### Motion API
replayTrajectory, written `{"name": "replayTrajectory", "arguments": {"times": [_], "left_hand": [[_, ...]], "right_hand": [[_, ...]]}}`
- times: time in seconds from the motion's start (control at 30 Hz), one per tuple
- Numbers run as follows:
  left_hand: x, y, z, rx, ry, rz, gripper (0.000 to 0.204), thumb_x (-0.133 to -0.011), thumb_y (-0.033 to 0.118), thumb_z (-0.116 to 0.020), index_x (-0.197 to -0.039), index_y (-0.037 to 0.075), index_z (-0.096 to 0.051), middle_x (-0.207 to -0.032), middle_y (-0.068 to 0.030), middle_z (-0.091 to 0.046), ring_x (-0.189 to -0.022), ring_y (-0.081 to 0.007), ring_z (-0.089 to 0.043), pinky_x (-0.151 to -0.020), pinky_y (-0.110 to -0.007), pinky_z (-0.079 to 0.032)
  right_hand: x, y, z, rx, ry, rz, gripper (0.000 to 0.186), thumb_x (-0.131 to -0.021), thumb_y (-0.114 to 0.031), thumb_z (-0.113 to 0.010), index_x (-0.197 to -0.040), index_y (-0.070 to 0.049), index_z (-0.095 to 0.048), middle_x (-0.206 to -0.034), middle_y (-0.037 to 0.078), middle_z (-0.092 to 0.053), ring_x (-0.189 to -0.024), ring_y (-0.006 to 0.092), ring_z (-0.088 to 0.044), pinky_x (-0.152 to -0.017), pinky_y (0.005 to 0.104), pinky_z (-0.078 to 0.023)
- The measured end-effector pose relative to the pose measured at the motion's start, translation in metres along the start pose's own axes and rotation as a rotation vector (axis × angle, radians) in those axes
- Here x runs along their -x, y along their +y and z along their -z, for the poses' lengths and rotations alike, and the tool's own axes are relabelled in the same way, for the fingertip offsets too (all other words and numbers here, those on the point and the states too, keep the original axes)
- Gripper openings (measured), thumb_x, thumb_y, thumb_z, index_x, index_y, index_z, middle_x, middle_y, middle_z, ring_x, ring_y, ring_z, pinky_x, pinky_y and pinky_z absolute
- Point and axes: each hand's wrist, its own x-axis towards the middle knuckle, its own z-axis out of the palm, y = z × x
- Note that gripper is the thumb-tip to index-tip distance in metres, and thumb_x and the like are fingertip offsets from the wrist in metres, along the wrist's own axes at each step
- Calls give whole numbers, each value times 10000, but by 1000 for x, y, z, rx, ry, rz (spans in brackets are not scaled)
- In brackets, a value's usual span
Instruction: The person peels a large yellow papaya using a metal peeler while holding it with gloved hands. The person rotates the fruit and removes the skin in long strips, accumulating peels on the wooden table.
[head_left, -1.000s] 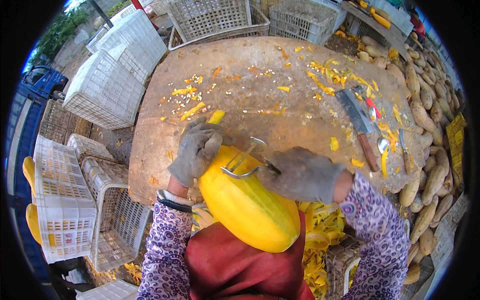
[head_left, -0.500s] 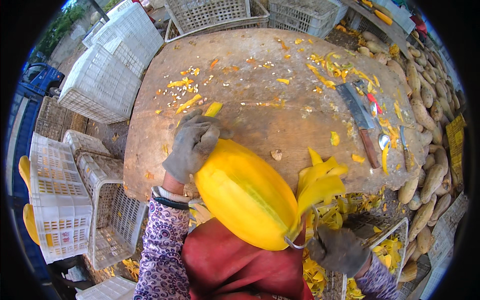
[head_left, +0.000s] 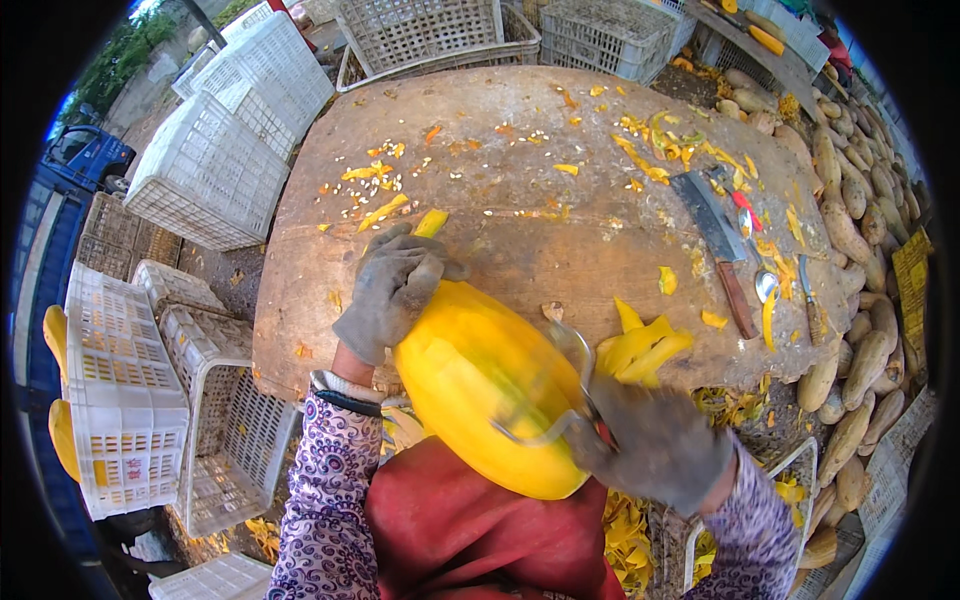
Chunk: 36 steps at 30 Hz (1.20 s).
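Observation:
A large peeled yellow squash (head_left: 475,375) lies tilted between the wooden table's near edge and my red apron. My left hand (head_left: 390,290), in a grey glove, is closed round its far end. A yellow strip (head_left: 431,222) juts out just past those fingers. Over the near right side of the squash is my right hand (head_left: 655,440), gloved and slightly blurred, gripping a peeler (head_left: 540,438) with a bent metal frame. Part of the peeler is hidden by the hand. Several thick peelings (head_left: 645,348) lie on the table edge beside the squash.
On the right of the wooden table (head_left: 480,240) lie a cleaver (head_left: 708,215), a red-handled tool (head_left: 747,210), a spoon (head_left: 766,285) and a small knife (head_left: 808,290). White crates (head_left: 205,170) stand at left. Unpeeled squashes (head_left: 850,380) are heaped at right.
My right hand has moved up and left with the peeler, from beside the near end onto the squash. The peelings now rest lower and apart from it. My left hand keeps its hold.

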Motion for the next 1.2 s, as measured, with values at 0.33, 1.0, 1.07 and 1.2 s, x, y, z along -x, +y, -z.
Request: {"name": "replayTrajectory", "arguments": {"times": [0.33,1.0,1.07,1.2], "left_hand": [[1,-9,-5,4,4,10,433,-987,308,-427,-941,54,-775,-1017,-113,-741,-1094,-293,-641,-1152,-469,-306],[1,-1,-2,20,12,0,454,-972,326,-422,-951,47,-779,-1044,-119,-744,-1126,-304,-623,-1162,-483,-286],[0,-1,-1,18,11,-1,450,-968,323,-423,-947,47,-778,-1045,-116,-745,-1131,-302,-619,-1163,-483,-285],[0,-3,-2,17,3,-2,451,-970,323,-421,-942,46,-776,-1044,-111,-746,-1131,-301,-619,-1162,-484,-285]], "right_hand": [[-44,3,12,-39,-126,116,238,-906,-260,-652,-830,-48,-573,-564,87,-539,-451,268,-582,-436,395,-489],[70,2,-11,-162,-13,-80,154,-960,-161,-567,-985,-12,-594,-788,102,-598,-579,277,-577,-509,377,-449],[22,17,-10,-74,-19,-63,210,-925,-270,-648,-864,-79,-586,-607,106,-571,-515,318,-611,-479,423,-500],[-47,36,-13,-251,-191,-56,212,-936,-242,-634,-851,-61,-566,-623,153,-563,-556,363,-619,-491,468,-487]]}}
